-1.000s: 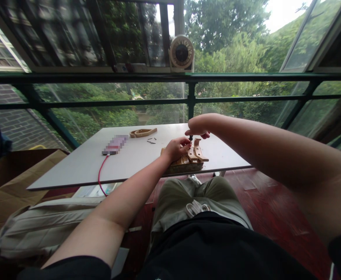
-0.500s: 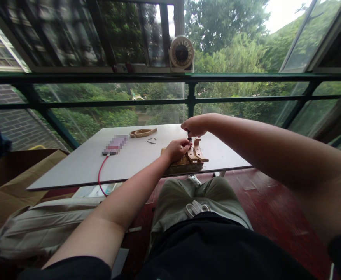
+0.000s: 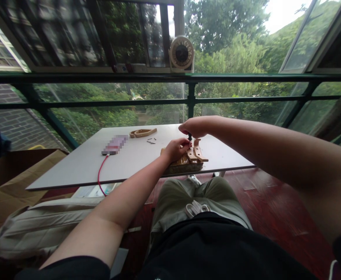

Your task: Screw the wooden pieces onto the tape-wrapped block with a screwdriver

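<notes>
My right hand (image 3: pixel 198 125) is closed around the top of a dark, upright screwdriver (image 3: pixel 190 137), most of its handle hidden in the fist. Below it, my left hand (image 3: pixel 176 149) pinches at the screwdriver's lower end, against a curved wooden piece (image 3: pixel 191 155) with holes. What exactly those fingertips hold is too small to make out. Close by on the right lies a second curved wooden piece (image 3: pixel 198 151). Both pieces rest on a brownish, shiny-topped block (image 3: pixel 184 167) near the table's front edge.
On the white table (image 3: pixel 135 163) are a bent wooden part (image 3: pixel 143 133), several small screws (image 3: pixel 151 142) and a blurred-out phone-like object (image 3: pixel 116 144) with a red cable (image 3: pixel 99 175). A cardboard box (image 3: pixel 33 175) and a pale bag (image 3: pixel 48 225) stand left. White-handled scissors (image 3: pixel 196 209) lie on my lap.
My right hand has turned slightly and shifted a little left, showing more of the screwdriver. My left hand and the wooden pieces stay practically where they were.
</notes>
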The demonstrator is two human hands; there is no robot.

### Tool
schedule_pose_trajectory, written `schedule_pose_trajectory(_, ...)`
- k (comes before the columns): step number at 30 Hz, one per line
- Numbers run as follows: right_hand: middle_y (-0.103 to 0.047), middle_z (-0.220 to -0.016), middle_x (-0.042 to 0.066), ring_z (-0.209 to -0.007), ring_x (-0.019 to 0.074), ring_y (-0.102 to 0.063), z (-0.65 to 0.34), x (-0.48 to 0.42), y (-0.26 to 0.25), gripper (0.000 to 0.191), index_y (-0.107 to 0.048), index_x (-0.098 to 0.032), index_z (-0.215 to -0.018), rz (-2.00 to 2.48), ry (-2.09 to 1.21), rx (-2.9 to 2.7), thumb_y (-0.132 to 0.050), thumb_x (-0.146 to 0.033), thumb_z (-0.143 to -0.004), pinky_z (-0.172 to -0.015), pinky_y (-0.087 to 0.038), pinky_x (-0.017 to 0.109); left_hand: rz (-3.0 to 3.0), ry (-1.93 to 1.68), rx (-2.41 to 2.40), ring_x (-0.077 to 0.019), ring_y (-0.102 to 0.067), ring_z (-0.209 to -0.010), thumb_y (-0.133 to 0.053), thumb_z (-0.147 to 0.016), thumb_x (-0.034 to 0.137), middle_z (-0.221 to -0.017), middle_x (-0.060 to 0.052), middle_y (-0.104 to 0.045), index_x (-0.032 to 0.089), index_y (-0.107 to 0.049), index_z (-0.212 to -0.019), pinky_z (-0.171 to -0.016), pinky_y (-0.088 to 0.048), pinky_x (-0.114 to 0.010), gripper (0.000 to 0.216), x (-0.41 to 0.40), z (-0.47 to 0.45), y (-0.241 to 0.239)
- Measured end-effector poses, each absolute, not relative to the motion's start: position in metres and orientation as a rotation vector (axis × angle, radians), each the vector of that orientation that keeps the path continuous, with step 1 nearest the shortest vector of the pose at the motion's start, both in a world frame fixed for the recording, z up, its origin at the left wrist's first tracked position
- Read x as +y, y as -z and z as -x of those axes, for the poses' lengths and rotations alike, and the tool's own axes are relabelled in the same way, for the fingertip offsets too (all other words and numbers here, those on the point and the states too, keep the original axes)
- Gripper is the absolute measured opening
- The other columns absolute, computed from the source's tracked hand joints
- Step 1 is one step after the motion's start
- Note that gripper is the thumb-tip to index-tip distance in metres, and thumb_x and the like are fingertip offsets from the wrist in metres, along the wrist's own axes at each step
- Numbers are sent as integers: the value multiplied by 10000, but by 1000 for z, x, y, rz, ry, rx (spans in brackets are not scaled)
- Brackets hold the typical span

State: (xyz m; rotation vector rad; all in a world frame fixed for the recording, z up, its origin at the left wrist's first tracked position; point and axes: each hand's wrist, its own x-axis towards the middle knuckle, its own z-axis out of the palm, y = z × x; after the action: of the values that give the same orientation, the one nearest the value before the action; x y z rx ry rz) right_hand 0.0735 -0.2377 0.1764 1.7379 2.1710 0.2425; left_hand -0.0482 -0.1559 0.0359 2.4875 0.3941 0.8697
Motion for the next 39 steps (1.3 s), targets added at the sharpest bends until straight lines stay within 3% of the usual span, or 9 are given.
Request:
schedule_pose_trajectory(4, -658, -948, 98, -755, 174, -535, -73, -240, -180, 465, -597, -120, -1161, -1826, -281, 2171, -656, -342, -756, -615, -334, 275, -2477, -871, 406, -159, -645, -768, -546, -874, 322, -875, -19, -727, 192, -691, -929, -733, -494, -267, 203, -155, 48, -35)
schedule_pose_trajectory(7, -666, -911, 138, -752, 196, -550, -71, -243, -187, 495, -668, -72, -1030, -1901, -330, 2088, -513, -505, -849, -625, -345, 299, -2464, -871, 424, -146, -631, -734, -555, -870, 324, -852, -16, -723, 182, -689, -920, -712, -479, -258, 203, -157, 48, -37)
schedule_pose_trajectory(13, -679, -918, 87, -739, 157, -521, -71, -242, -189, 251, -687, -141, -1003, -1785, -303, 2181, -571, -272, -823, -639, -326, 278, -2441, -868, 463, -130, -609, -683, -574, -857, 329, -806, -8, -710, 169, -671, -883, -665, -463, -243, 189, -159, 49, -39)
schedule_pose_trajectory(20, -653, -861, 35, -645, 116, -462, -73, -234, -184, 278, -663, -190, -973, -1652, -285, 2282, -546, -64, -754, -593, -301, 254, -2423, -858, 378, -161, -655, -809, -533, -880, 332, -945, -36, -727, 186, -684, -1005, -736, -511, -262, 244, -158, 49, -35)
schedule_pose_trajectory(24, -658, -917, 41, -685, 133, -493, -77, -234, -183, 326, -647, -201, -1050, -1690, -299, 2274, -576, -102, -748, -589, -308, 254, -2441, -804, 389, -173, -665, -829, -523, -884, 337, -923, -34, -733, 187, -700, -959, -775, -522, -276, 244, -157, 49, -37)
schedule_pose_trajectory(27, -670, -964, 79, -749, 167, -535, -75, -238, -186, 443, -609, -164, -1179, -1822, -337, 2230, -647, -317, -765, -614, -328, 267, -2437, -814, 379, -171, -667, -830, -517, -891, 333, -911, -27, -737, 190, -707, -937, -788, -515, -277, 242, -157, 49, -38)
schedule_pose_trajectory(30, -670, -900, 113, -736, 188, -545, -70, -243, -190, 457, -677, -112, -1052, -1876, -391, 2149, -528, -490, -843, -614, -334, 294, -2417, -818, 392, -167, -666, -817, -532, -884, 326, -917, -27, -740, 190, -715, -937, -787, -509, -273, 234, -157, 49, -39)
schedule_pose_trajectory(35, -666, -890, 83, -714, 155, -513, -70, -244, -194, 259, -696, -145, -997, -1788, -371, 2179, -512, -255, -851, -617, -322, 286, -2428, -819, 439, -160, -653, -776, -560, -863, 327, -907, -21, -741, 190, -714, -931, -765, -503, -269, 217, -158, 48, -40)
schedule_pose_trajectory(39, -666, -921, 68, -727, 143, -492, -73, -240, -191, 254, -682, -162, -1006, -1738, -317, 2229, -536, -131, -801, -634, -316, 274, -2471, -833, 464, -168, -652, -782, -553, -862, 340, -895, -23, -737, 190, -706, -934, -746, -504, -272, 225, -160, 50, -42)
